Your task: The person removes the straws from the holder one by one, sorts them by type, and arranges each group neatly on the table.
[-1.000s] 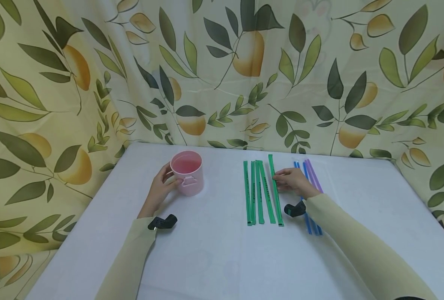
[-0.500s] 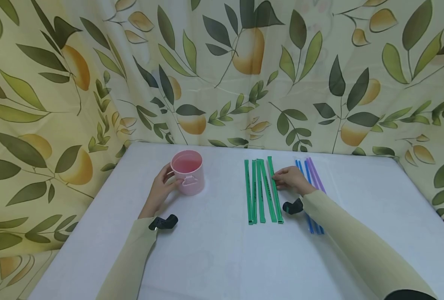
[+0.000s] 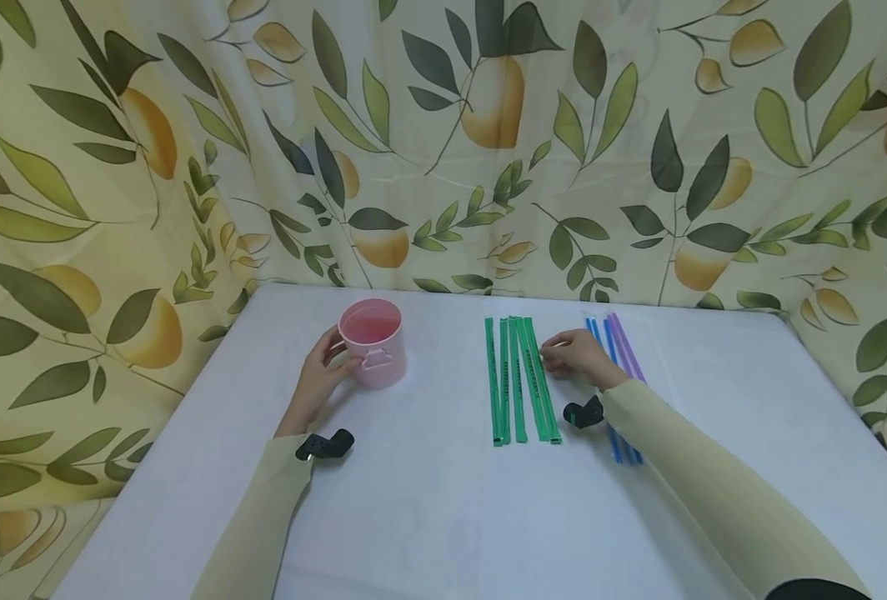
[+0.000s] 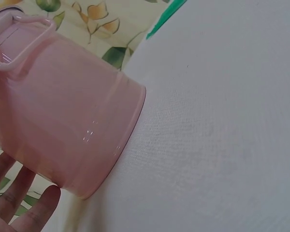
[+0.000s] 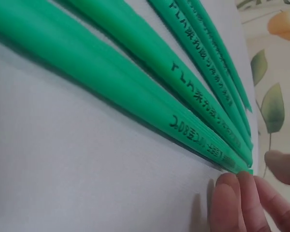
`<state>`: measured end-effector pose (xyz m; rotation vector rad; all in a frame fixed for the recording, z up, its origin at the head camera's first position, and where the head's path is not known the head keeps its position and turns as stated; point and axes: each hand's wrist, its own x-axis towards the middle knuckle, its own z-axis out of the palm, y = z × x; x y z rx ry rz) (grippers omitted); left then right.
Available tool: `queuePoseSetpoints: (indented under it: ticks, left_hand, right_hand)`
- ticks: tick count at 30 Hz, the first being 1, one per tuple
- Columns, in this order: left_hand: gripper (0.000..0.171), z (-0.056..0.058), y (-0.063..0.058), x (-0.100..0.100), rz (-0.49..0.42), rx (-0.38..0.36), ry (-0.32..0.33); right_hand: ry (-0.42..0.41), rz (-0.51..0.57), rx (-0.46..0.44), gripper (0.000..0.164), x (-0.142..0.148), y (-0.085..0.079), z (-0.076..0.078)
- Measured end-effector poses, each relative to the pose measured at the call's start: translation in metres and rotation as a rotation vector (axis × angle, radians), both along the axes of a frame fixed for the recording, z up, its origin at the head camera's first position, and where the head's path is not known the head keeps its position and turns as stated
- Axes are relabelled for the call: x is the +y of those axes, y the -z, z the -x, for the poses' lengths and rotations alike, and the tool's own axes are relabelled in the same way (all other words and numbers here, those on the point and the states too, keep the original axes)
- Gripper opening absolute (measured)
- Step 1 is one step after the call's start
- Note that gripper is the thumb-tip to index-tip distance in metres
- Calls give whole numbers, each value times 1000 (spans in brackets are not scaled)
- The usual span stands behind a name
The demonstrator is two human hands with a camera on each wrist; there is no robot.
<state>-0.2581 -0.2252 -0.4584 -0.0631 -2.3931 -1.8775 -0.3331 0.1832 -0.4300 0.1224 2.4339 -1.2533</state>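
A pink cup [image 3: 374,350] with a small loop handle stands on the table at the left. My left hand [image 3: 319,375] holds it from its left side, thumb near the handle and fingers [image 4: 36,208] behind the wall. Several paper-wrapped green straws [image 3: 518,392] lie side by side in the middle, roughly pointing away from me. My right hand [image 3: 578,357] is at the rightmost green straw [image 5: 135,104]. In the right wrist view its bent fingertips [image 5: 227,193] touch or nearly touch that straw's outer edge, and the thumb [image 5: 282,166] stays apart from it.
Blue straws [image 3: 614,442] and purple straws [image 3: 627,350] lie to the right, partly under my right wrist and sleeve. The white-covered table [image 3: 413,500] meets a fruit-patterned curtain [image 3: 443,167] at its back and left edges.
The rightmost green straw has slid left against its neighbour, and my right hand shifted slightly left with it. Its thumb and fingers have parted from the straw's grip. Left hand and cup stayed put.
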Motion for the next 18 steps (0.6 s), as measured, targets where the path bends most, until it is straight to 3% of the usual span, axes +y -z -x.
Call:
queuePoseSetpoints:
  ticks: [9, 18]
  left_hand:
    - [75, -3, -1, -5, 6, 2, -19]
    - [72, -9, -15, -6, 45, 13, -6]
  right_hand:
    - [-29, 84, 80, 48, 4, -7, -6]
    - [-34, 243, 276, 54, 18, -27, -21]
